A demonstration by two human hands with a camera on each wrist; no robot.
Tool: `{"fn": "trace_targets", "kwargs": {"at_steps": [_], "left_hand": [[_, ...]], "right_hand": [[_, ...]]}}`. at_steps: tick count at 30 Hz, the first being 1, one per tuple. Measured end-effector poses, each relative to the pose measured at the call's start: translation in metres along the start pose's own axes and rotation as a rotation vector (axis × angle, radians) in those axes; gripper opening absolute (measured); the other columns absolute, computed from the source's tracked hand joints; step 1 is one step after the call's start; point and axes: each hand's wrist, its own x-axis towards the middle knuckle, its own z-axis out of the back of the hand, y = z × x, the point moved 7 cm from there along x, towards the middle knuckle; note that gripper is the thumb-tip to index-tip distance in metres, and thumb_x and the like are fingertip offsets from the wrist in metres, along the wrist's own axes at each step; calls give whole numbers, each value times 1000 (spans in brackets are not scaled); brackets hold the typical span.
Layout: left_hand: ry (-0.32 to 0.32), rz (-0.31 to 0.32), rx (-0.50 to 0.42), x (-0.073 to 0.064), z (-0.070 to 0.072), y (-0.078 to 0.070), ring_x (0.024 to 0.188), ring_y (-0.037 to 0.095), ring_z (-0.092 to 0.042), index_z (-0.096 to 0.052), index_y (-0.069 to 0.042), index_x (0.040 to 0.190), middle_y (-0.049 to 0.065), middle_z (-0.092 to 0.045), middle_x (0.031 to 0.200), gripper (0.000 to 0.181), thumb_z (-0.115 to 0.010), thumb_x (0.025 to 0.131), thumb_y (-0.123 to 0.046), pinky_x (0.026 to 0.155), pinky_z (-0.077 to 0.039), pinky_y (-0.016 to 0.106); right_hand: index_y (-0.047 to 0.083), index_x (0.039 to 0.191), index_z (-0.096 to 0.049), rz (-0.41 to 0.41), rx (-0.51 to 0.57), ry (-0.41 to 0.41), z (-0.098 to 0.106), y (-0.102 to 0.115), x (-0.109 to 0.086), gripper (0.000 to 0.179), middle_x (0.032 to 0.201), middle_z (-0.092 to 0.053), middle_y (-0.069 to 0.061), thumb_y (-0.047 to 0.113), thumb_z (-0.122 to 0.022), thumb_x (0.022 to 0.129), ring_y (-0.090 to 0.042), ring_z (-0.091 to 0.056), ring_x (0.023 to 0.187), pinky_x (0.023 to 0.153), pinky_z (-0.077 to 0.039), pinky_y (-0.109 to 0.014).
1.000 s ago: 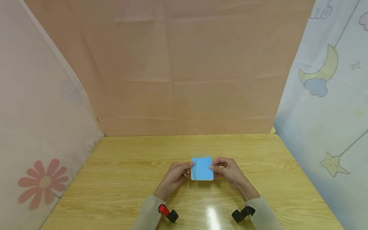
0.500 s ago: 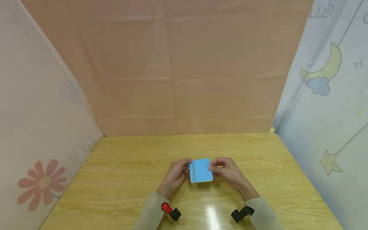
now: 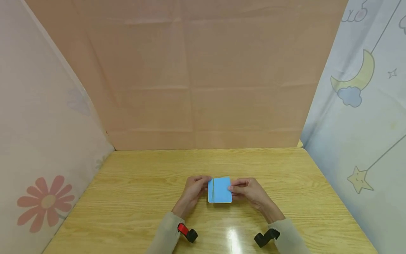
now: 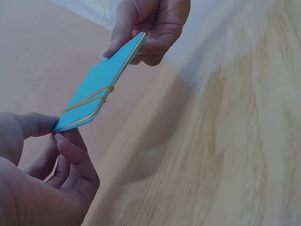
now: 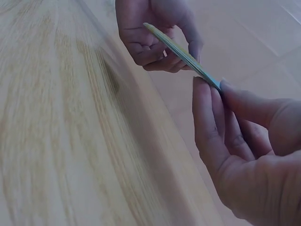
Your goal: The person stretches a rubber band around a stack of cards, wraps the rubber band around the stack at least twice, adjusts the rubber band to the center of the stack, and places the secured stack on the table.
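Observation:
A thin stack of blue cards [image 3: 222,190] with rounded corners is held up over the table between both hands. A yellowish rubber band [image 4: 89,100] is looped round the stack near its left end and crosses itself on the blue face. Pale and yellow layers show along the stack's edge in the left wrist view. My left hand [image 3: 194,190] pinches the left edge between thumb and fingers. The right edge is pinched by my right hand [image 3: 250,192], thumb on the blue face and fingers behind.
Under the hands lies a wood-grain table [image 3: 142,176]. A tan cloth backdrop [image 3: 203,88] hangs at its far edge. Printed white curtains stand at the left [image 3: 47,123] and right [image 3: 358,134]. Each sleeve carries a strapped wrist camera [image 3: 267,237].
The card stack has shifted slightly left and toward the person. My left thumb has moved up toward the stack's upper left corner. Both hands keep their pinch, and the rubber band stays round the stack.

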Motion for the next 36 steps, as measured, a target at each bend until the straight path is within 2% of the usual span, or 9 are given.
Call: {"fn": "trace_targets", "kwargs": {"at_steps": [4,8,14,18,27,36], "left_hand": [[4,-31,48,0,2,-2,80,10,-69,-77,2,117,1,-76,96,32,-76,99,-23,73,-57,22],[18,-44,45,-2,2,-3,80,10,-70,-78,1,115,0,-76,94,31,-76,99,-26,75,-60,24],[44,-23,12,-4,2,-2,84,11,-73,-75,0,122,2,-77,96,37,-75,100,-30,80,-64,28],[70,-14,-4,-7,1,1,91,12,-76,-73,1,127,6,-78,104,41,-73,101,-31,87,-65,32],[160,-15,-155,-13,-11,10,98,23,-80,-66,9,133,18,-79,111,43,-70,103,-21,94,-63,38],[159,-19,-254,-16,-22,14,95,23,-81,-65,14,131,21,-79,106,39,-68,104,-14,92,-63,37]], "right_hand": [[-8,115,-74,-46,71,21,0,-5,0,22,91,-79,-1,8,-73,99,-13,-78,83,80,-66,-31],[-4,112,-77,-54,94,15,1,-6,1,17,91,-79,-1,7,-72,100,-13,-78,83,80,-66,-30],[1,109,-78,-49,101,-39,8,-4,2,13,93,-78,-1,7,-71,100,-15,-79,85,82,-66,-33],[2,112,-76,-34,97,-78,15,0,1,14,95,-76,1,7,-70,101,-13,-77,86,84,-66,-32],[3,114,-76,-32,135,-177,26,5,-3,15,93,-76,3,8,-71,101,-12,-75,84,84,-65,-31],[1,116,-74,-21,162,-240,33,7,-3,18,95,-77,2,7,-72,100,-15,-77,87,84,-65,-30]]}}
